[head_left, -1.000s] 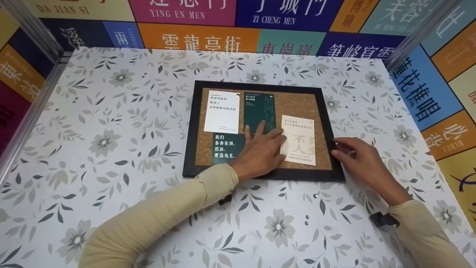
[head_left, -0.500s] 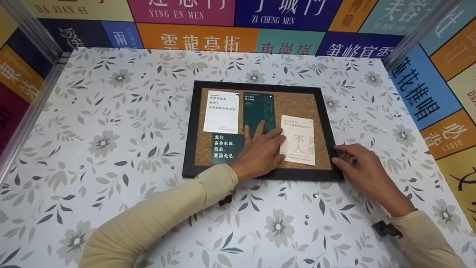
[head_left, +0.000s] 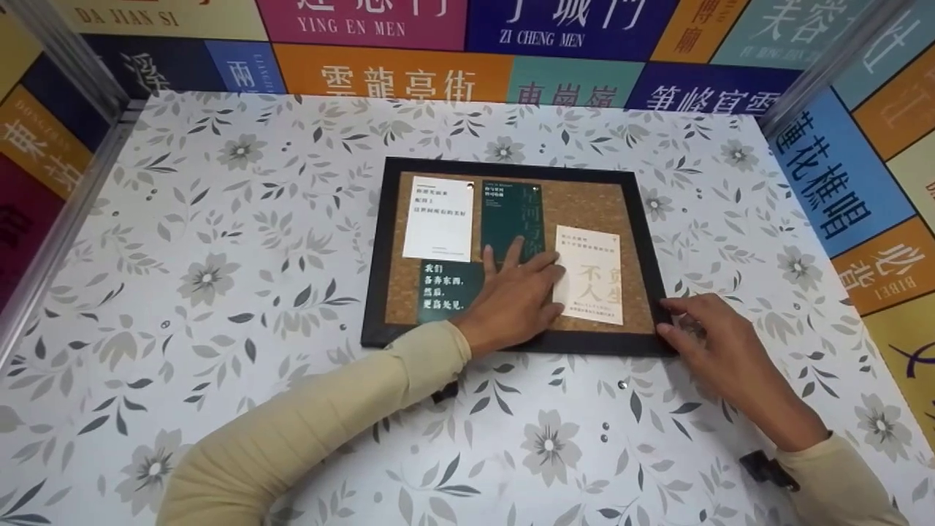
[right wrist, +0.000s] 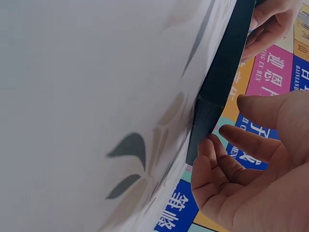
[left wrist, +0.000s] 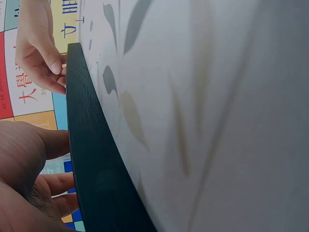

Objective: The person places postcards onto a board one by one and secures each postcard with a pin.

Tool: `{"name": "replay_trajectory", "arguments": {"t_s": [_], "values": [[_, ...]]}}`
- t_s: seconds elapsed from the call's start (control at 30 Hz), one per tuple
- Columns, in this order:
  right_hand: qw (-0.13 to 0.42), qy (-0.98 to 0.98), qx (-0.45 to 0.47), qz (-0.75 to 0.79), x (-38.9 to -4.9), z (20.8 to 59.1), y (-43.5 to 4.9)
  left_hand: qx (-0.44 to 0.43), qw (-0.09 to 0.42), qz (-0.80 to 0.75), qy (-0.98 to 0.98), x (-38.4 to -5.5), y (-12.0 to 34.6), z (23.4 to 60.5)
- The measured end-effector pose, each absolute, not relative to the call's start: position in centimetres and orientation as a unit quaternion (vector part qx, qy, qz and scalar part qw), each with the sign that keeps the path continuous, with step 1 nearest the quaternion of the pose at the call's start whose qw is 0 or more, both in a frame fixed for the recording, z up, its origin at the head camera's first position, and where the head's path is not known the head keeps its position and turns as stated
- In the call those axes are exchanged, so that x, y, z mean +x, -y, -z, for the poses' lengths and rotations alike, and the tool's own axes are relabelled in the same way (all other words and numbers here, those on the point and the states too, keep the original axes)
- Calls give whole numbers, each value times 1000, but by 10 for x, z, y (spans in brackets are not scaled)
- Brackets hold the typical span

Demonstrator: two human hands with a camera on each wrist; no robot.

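A cork board [head_left: 599, 201] in a black frame [head_left: 511, 342] lies on the table, with several printed cards on it. My left hand [head_left: 508, 303] rests on the board with fingers spread, their tips over the lower part of a tall green card [head_left: 510, 212] and at the left edge of a cream card [head_left: 590, 281]. A white card [head_left: 438, 219] is at upper left; the hand partly covers a green card [head_left: 442, 288] below it. My right hand [head_left: 719, 347] touches the frame's right side near the front corner, thumb and fingertips at the edge, fingers loosely bent in the right wrist view.
The table's cover [head_left: 292, 409] is white with grey flowers and leaves. Colourful panels [head_left: 394, 77] with large characters stand behind it and along both sides. A small black device [head_left: 767, 469] sits at the right wrist.
My right hand has slid along the frame's right side toward the near corner. The left hand stays put, and the board and cards keep their places.
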State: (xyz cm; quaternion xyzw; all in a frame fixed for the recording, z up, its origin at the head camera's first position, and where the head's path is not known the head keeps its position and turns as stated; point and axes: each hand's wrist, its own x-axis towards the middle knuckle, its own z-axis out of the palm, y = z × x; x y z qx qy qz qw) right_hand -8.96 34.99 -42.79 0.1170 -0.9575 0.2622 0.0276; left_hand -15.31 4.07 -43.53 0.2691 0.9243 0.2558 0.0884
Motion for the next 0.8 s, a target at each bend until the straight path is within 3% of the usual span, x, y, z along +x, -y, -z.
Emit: {"name": "replay_trajectory", "arguments": {"t_s": [0.53, 0.8], "values": [[70, 954, 161, -245, -63, 427, -335, 272, 80, -254, -925, -151, -40, 435], [56, 952, 169, -248, -51, 428, -331, 271, 85, -253, -925, -152, -40, 435]]}}
